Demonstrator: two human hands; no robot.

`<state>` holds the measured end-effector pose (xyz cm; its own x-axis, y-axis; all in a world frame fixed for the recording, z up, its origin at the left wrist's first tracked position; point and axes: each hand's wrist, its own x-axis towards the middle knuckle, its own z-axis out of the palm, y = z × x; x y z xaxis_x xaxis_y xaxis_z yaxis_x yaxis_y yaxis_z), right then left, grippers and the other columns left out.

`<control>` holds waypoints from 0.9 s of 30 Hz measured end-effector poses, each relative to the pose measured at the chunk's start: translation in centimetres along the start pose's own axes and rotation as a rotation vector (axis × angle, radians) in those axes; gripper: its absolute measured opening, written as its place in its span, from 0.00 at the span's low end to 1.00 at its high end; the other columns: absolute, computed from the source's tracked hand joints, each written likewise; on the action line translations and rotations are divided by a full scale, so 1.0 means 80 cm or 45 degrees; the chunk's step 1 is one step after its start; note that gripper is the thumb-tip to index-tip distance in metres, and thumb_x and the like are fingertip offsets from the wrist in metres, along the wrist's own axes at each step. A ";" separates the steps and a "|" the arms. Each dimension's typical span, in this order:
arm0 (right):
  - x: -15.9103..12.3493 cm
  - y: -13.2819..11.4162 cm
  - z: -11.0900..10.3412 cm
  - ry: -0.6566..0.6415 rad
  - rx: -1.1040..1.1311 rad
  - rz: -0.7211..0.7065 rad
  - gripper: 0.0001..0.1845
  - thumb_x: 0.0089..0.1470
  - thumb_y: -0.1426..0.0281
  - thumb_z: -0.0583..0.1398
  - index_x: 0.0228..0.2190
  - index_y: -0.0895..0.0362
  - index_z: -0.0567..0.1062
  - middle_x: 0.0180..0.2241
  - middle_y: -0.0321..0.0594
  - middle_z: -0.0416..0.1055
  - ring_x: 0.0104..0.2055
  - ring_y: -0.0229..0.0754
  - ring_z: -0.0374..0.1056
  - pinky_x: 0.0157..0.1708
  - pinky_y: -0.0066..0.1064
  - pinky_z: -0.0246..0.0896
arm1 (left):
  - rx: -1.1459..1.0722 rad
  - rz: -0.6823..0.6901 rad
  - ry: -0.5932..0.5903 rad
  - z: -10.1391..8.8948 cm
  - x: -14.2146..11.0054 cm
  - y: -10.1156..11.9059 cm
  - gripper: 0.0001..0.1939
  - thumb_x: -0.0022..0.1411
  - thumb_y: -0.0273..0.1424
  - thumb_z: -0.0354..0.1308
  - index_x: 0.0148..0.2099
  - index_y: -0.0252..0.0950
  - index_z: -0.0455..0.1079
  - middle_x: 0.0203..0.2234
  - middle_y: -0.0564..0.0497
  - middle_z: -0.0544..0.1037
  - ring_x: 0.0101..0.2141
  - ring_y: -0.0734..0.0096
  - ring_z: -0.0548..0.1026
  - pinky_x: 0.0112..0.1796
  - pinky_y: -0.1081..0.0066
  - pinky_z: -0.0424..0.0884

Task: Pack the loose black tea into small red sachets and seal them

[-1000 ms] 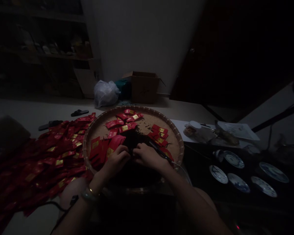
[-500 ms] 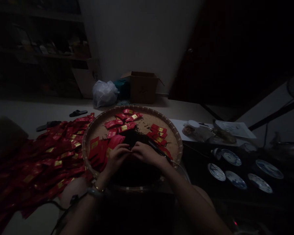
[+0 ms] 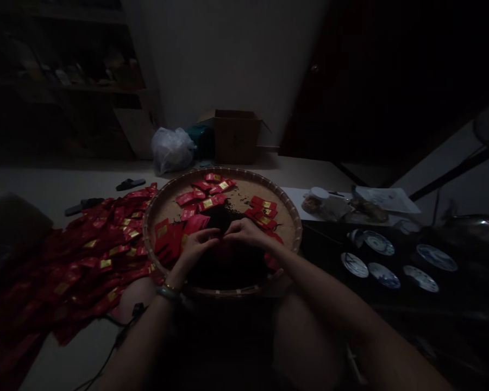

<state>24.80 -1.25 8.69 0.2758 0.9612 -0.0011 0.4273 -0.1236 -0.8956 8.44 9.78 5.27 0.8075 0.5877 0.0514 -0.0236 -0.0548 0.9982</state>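
Note:
Over the near half of a round woven tray (image 3: pixel 287 209), my left hand (image 3: pixel 199 244) and my right hand (image 3: pixel 246 232) meet with fingers closed in a pinch. Between them hangs a dim red packet (image 3: pixel 224 251), its outline mostly lost in shadow. Dark loose tea leaves (image 3: pixel 218 217) are heaped under and beyond the hands. Flat red packets (image 3: pixel 169 239) lie by my left hand. Filled red packets (image 3: pixel 212 202) with gold labels rest at the tray's far side, and several more packets (image 3: pixel 263 209) lie to the right.
A large pile of red packets (image 3: pixel 101 250) covers the floor at left, near slippers (image 3: pixel 130 184). A white plastic bag (image 3: pixel 171 149) and a cardboard box (image 3: pixel 235 136) stand by the wall. At right, a dark table holds small blue-and-white dishes (image 3: pixel 378 243) and a lidded jar (image 3: pixel 315 200).
The view has shifted slightly, so the tray sits higher in the picture. My right forearm has swung outward, and the dark stick-like object by the right hand is no longer visible. Both hands stay together.

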 end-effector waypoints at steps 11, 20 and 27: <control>-0.001 0.008 0.023 -0.041 0.100 0.206 0.13 0.40 0.63 0.66 0.26 0.61 0.78 0.17 0.31 0.66 0.19 0.31 0.57 0.19 0.23 0.51 | 0.017 -0.099 0.102 0.004 -0.001 -0.004 0.15 0.43 0.39 0.66 0.24 0.32 0.69 0.18 0.56 0.72 0.24 0.74 0.70 0.27 0.76 0.65; 0.000 0.016 0.027 0.269 0.381 0.074 0.16 0.39 0.58 0.65 0.23 0.60 0.77 0.21 0.35 0.71 0.23 0.35 0.62 0.23 0.26 0.56 | 0.014 -0.380 -0.457 0.008 -0.013 -0.005 0.20 0.37 0.30 0.70 0.35 0.30 0.71 0.24 0.53 0.77 0.26 0.71 0.73 0.30 0.72 0.69; 0.004 0.023 0.025 0.380 0.248 -0.011 0.12 0.43 0.61 0.64 0.22 0.59 0.76 0.24 0.37 0.72 0.27 0.38 0.65 0.28 0.27 0.59 | 0.159 -0.450 -0.532 0.003 -0.019 0.000 0.09 0.40 0.26 0.66 0.25 0.31 0.69 0.14 0.57 0.71 0.17 0.76 0.68 0.22 0.76 0.65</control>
<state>23.95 -0.67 6.11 0.5243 0.8443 0.1110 0.2667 -0.0390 -0.9630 7.36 8.65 5.20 0.9191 0.2192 -0.3274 0.3403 -0.0230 0.9400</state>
